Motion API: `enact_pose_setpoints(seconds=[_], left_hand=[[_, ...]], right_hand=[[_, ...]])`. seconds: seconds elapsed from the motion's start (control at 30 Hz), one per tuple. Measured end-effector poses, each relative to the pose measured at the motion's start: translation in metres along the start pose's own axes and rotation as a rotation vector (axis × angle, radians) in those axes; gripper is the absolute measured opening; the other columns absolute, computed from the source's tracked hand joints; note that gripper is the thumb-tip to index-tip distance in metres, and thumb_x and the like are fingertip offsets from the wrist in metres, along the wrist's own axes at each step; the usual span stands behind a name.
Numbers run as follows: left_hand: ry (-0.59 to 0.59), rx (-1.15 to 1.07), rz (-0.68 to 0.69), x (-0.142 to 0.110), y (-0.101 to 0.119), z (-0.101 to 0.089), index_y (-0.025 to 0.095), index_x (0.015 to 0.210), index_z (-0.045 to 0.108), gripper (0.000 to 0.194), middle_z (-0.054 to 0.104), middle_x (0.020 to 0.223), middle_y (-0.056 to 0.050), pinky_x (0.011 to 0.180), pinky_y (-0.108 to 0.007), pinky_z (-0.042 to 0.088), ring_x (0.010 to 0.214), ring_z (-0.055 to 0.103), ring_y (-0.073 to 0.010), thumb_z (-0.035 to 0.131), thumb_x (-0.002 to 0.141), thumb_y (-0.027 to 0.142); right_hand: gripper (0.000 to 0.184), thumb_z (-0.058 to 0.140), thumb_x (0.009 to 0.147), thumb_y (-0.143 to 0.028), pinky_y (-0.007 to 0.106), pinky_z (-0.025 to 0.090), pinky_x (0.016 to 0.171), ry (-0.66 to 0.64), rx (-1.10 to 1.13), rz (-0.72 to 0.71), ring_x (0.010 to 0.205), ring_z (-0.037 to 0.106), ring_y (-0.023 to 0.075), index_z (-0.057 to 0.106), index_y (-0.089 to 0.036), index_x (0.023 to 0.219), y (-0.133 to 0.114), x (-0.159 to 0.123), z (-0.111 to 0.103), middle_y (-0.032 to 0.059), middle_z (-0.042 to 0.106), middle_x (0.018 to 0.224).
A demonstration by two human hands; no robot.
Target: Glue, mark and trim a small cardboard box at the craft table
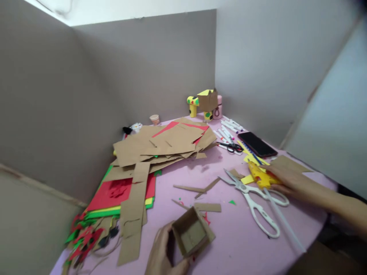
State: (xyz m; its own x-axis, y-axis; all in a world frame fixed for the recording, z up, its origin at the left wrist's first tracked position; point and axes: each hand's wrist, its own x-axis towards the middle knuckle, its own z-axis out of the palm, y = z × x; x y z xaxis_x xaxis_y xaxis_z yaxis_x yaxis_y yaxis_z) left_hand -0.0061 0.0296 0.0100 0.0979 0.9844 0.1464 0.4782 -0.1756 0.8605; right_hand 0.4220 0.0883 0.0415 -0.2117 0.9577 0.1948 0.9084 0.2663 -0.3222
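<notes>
At the near edge of the table, my left hand [163,252] is closed around a small open cardboard box [190,233]. The box is tilted, so its hollow inside faces me. Over on the right, my right hand [276,177] grips a yellow hot glue gun [259,175], and its fingers are partly hidden. A long translucent glue stick [286,221] sticks out of the gun's back end toward me. Partly below the gun lie white-handled scissors [252,196] with their blades apart. A cardboard strip [208,207] rests just beyond the box.
Cardboard sheets [163,143] are piled at the back, with red, yellow and green sheets [107,194] at left. Colored scraps [86,240] heap at the near left. Markers [226,131], black scissors [231,147] and a phone [258,144] lie at right. Grey panels [149,65] enclose the table.
</notes>
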Motion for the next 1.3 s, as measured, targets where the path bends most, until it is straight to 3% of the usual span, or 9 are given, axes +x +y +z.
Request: enact_pose_setpoints(seconds=[0.43,0.6,0.7,0.8,0.9,0.97,1.07,1.17,1.3], left_hand=[[-0.149,0.072,-0.055,-0.002,0.012,-0.005,0.020,0.121,0.049,0.054,0.057,0.121,-0.012,0.097,-0.049,0.041,0.114,0.053,-0.0315,0.068,0.070,0.022],[-0.112,0.105,-0.030,-0.001,0.011,-0.004,0.020,0.119,0.050,0.054,0.059,0.119,-0.012,0.096,-0.049,0.043,0.113,0.054,-0.0324,0.069,0.069,0.022],[-0.092,0.108,-0.008,0.000,0.009,-0.003,0.019,0.120,0.052,0.054,0.061,0.118,-0.013,0.094,-0.049,0.045,0.111,0.056,-0.0331,0.069,0.069,0.025],[-0.097,0.113,0.006,0.000,0.009,-0.003,0.019,0.120,0.051,0.054,0.061,0.118,-0.013,0.093,-0.048,0.046,0.110,0.056,-0.0329,0.070,0.069,0.026],[-0.097,0.119,0.008,0.000,0.011,-0.003,0.020,0.119,0.051,0.054,0.061,0.118,-0.013,0.094,-0.050,0.045,0.111,0.056,-0.0326,0.070,0.069,0.024],[-0.091,0.109,0.006,0.000,0.012,-0.003,0.019,0.120,0.050,0.054,0.060,0.118,-0.013,0.094,-0.051,0.044,0.111,0.055,-0.0329,0.070,0.069,0.025],[-0.096,0.091,0.001,-0.001,0.013,-0.003,0.020,0.121,0.050,0.055,0.059,0.120,-0.013,0.096,-0.051,0.042,0.113,0.054,-0.0329,0.070,0.070,0.025],[-0.119,0.040,-0.003,-0.001,0.015,-0.003,0.022,0.120,0.051,0.055,0.060,0.120,-0.011,0.097,-0.049,0.041,0.114,0.053,-0.0315,0.070,0.069,0.021],[-0.084,-0.073,0.003,-0.002,0.015,0.000,0.024,0.118,0.055,0.052,0.061,0.116,-0.009,0.094,-0.047,0.042,0.111,0.054,-0.0315,0.071,0.069,0.023]], right_hand=[[0.040,0.052,0.087,-0.031,0.034,0.040,0.097,-0.081,0.173,0.113,0.116,0.057,0.0265,0.058,-0.015,0.123,0.028,-0.014,0.007,0.0178,0.060,0.127],[0.041,0.054,0.084,-0.034,0.033,0.046,0.089,-0.060,0.177,0.135,0.109,0.061,0.0274,0.060,-0.014,0.119,0.030,-0.016,0.004,0.0186,0.063,0.123],[0.038,0.054,0.085,-0.038,0.036,0.043,0.095,-0.013,0.164,0.111,0.114,0.058,0.0299,0.061,-0.017,0.115,0.025,-0.016,-0.008,0.0188,0.063,0.123],[0.043,0.052,0.085,-0.047,0.042,0.034,0.106,0.073,0.157,0.046,0.124,0.049,0.0316,0.056,-0.020,0.119,-0.012,-0.024,-0.022,0.0169,0.055,0.131],[0.044,0.053,0.086,-0.049,0.050,0.037,0.104,0.148,0.228,0.130,0.124,0.049,0.0329,0.052,-0.030,0.126,-0.085,-0.040,-0.016,0.0104,0.056,0.134],[0.061,0.056,0.084,-0.045,0.053,0.030,0.109,0.032,0.423,0.173,0.133,0.038,0.0330,0.038,-0.029,0.139,-0.139,-0.047,0.004,0.0093,0.042,0.147],[0.092,0.062,0.071,-0.027,0.052,0.019,0.114,-0.298,0.636,0.155,0.143,0.017,0.0299,0.015,-0.014,0.149,-0.195,-0.042,0.043,0.0138,0.019,0.157],[0.105,0.060,0.061,-0.014,0.048,0.009,0.116,-0.408,0.639,0.109,0.144,0.007,0.0261,0.004,-0.008,0.150,-0.212,-0.023,0.068,0.0148,0.009,0.158],[0.103,0.062,0.061,-0.013,0.050,0.013,0.116,-0.395,0.581,0.027,0.144,0.012,0.0288,0.010,-0.008,0.150,-0.209,-0.003,0.076,0.0160,0.015,0.157]])
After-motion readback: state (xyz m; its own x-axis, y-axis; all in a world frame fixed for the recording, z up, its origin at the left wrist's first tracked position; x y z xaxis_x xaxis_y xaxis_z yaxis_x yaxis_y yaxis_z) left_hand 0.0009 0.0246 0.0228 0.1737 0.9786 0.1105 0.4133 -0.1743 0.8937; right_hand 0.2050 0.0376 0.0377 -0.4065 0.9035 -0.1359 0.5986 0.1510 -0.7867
